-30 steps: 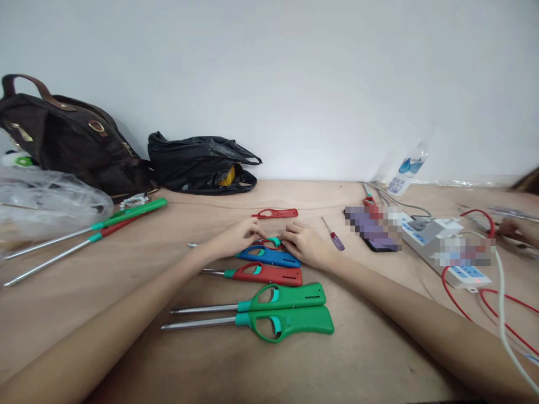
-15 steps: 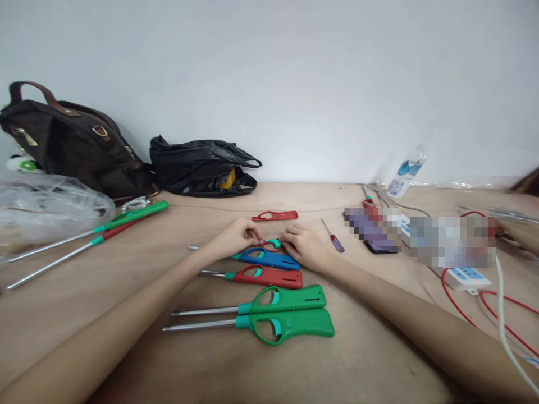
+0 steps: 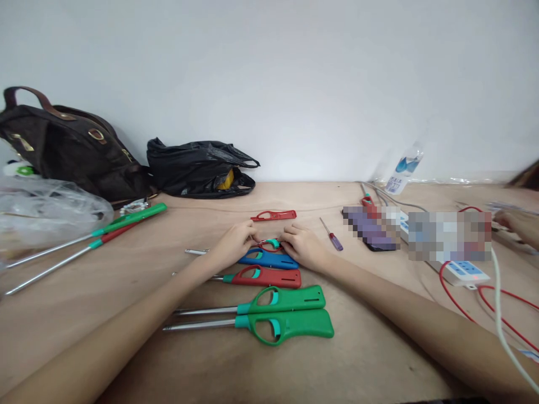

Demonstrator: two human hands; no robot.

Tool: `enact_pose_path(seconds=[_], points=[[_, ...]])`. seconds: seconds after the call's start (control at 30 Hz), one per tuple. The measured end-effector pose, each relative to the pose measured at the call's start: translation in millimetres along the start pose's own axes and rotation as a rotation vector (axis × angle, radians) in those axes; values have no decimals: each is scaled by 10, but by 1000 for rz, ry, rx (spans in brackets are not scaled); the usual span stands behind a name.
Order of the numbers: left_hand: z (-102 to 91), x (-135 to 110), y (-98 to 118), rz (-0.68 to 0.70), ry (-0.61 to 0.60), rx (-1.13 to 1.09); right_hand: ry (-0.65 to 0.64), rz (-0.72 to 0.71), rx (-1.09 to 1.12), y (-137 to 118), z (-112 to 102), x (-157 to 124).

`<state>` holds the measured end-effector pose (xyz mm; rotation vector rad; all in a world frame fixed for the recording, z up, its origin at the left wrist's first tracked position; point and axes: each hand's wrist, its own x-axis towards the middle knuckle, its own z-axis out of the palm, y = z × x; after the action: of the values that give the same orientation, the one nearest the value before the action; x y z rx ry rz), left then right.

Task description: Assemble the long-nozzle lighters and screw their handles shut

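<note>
A red stick lighter [image 3: 270, 244] with a teal trigger lies between my hands, its ends covered by fingers. My left hand [image 3: 238, 240] pinches its left end; what the fingertips press on is hidden. Closed around the other end is my right hand [image 3: 304, 246]. Just behind them lies a separate red casing half [image 3: 274, 215]. A blue lighter [image 3: 269, 258] touches or nearly touches both hands from the near side. Closer to me are another red lighter [image 3: 267, 276] and two green lighters, one [image 3: 295, 297] behind the other [image 3: 303, 324].
A screwdriver [image 3: 332, 234] lies right of my right hand, before a blurred phone [image 3: 374, 230]. Further right are a power strip [image 3: 465, 274], cables, a bottle [image 3: 404, 168] and another person's hand [image 3: 516, 224]. Left stand a backpack [image 3: 71, 151], black bag [image 3: 197, 171] and two lighters [image 3: 130, 219].
My left hand has shifted slightly nearer and turned, its fingers now bent down over the red lighter's end. My right hand stays almost in place. The view has drifted a little.
</note>
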<state>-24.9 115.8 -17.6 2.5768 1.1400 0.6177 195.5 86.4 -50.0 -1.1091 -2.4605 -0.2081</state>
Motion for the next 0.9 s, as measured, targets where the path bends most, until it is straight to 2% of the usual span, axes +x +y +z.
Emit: enact_pose_path(seconds=[0.23, 0.33, 0.5, 0.57, 0.67, 0.77, 0.9], points=[[-96, -40, 47, 24, -91, 51, -29, 28, 26, -6, -26, 3], [-53, -22, 7, 15, -65, 79, -51, 48, 62, 10, -44, 19], [20, -1, -102, 65, 22, 0, -80, 90, 105, 9, -69, 56], [25, -1, -135, 63, 11, -26, -73, 108, 124, 5, -76, 63], [31, -1, -168, 59, -10, -44, -83, 192, 242, 36, -91, 81], [46, 2, -186, 68, 2, -43, -148, 291, 397, 105, -111, 124], [64, -6, -193, 77, 11, -34, -192, 246, 413, 137, -110, 158]])
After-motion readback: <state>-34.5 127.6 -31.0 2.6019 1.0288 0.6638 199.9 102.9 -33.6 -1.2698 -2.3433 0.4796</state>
